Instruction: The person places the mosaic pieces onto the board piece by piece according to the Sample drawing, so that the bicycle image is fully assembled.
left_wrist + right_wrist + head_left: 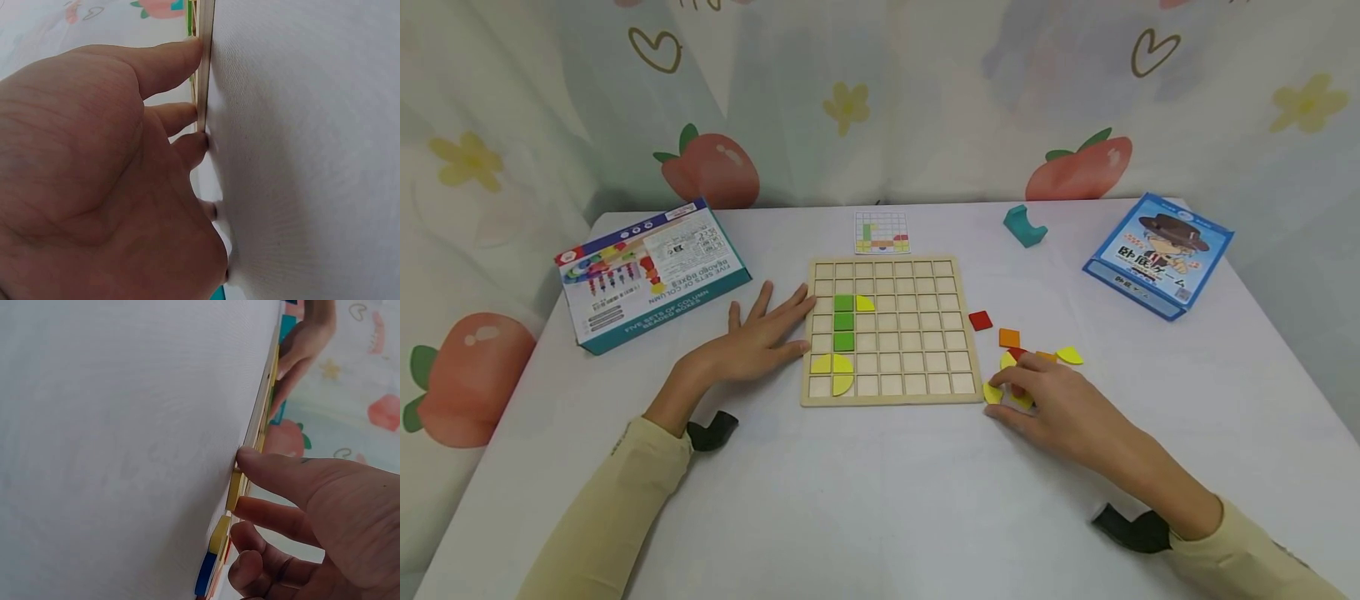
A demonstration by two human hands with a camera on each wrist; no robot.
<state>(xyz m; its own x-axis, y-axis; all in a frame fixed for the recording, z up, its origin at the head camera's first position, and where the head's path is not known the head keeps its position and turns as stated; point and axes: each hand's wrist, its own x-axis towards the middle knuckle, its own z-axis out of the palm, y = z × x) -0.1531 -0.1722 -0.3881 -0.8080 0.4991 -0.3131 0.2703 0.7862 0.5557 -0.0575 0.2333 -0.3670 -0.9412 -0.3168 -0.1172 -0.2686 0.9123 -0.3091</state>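
A wooden grid board (880,402) lies flat on the white table. Three green square tiles (844,321) stand in a column in its cells, with a yellow quarter-circle tile (865,303) beside the top one and more yellow tiles (842,384) at lower left. My left hand (748,342) has its fingers spread, tips against the board's left edge; the left wrist view shows the fingertips (192,53) at that rim. Just off the board's lower right corner, my right hand (1060,408) pinches a yellow curved tile (235,490) between thumb and index finger, low at the tabletop.
Around the right hand lie loose tiles, among them a red one (981,320), an orange square (1009,337) and a yellow one (1070,356). A pattern card (882,232) sits behind the board. Farther out are two boxes (655,275) (1159,254) and a teal holder (1025,227).
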